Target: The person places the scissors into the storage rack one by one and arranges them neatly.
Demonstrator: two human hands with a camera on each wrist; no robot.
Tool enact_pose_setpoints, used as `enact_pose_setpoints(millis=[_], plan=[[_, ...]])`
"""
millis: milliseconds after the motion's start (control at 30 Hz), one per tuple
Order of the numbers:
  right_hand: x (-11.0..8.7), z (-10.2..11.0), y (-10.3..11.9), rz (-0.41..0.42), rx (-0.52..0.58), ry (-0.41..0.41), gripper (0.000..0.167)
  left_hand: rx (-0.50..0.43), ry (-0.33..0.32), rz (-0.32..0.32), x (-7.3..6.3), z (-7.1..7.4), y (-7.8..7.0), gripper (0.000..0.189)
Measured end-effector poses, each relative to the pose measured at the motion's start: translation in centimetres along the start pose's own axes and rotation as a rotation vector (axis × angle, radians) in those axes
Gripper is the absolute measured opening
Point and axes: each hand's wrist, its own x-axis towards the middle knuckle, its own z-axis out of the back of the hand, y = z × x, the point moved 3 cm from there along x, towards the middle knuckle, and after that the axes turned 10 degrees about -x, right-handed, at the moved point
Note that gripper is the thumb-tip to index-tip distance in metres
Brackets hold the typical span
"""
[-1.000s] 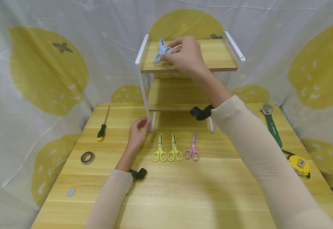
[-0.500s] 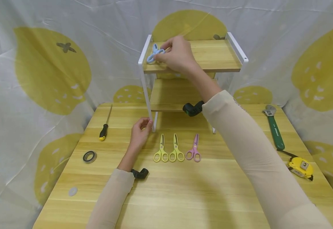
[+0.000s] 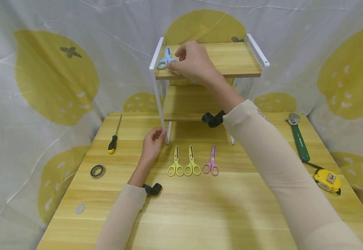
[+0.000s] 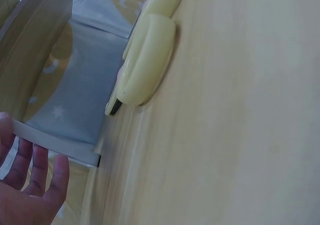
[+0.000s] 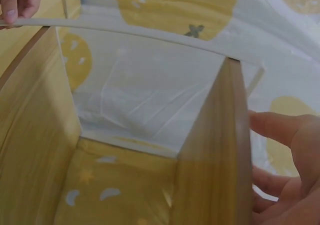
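Up on the top board (image 3: 231,59) of the rack, there are the blue scissors (image 3: 168,58), lying by its left edge near the front corner, blades toward the back. The right hand (image 3: 194,60) is just to their right, thumb touching the handle, index finger lifted clear, fingers spread: a loosened hand, no clench. Down below, the left hand (image 3: 151,146) pinches the rack's left front leg (image 3: 158,99) near its foot, well beneath the scissors. On the bench (image 3: 194,208), in front of the rack, a row: one yellow pair (image 3: 176,160), a second yellow pair (image 3: 191,160), then the pink pair (image 3: 212,160). Out left, a screwdriver (image 3: 112,143) near the bench's back corner, a bearing (image 3: 98,176) and a washer (image 3: 79,209) along that edge. Over right, a wrench (image 3: 299,142), then a tape measure (image 3: 326,180) by the right edge.
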Motion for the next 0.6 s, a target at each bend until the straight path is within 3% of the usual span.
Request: enact_pose_setpoints(millis=[167,400,600], plan=[[-2.1,1.1,-1.2,0.015,0.07,-0.058,0.056,-0.011,0.008,-0.011,0.2,-0.1,0.1,0.039],[-6.4,2.4,-3.9,0.076,0.096,-0.156,0.05,-0.024,0.002,0.043,0.1,0.7,-0.1,0.043],[-9.7,1.7,-6.8,0.116,0.157,-0.2,0.042,0.004,-0.006,0.041,-0.1,1.4,-0.2,0.044]])
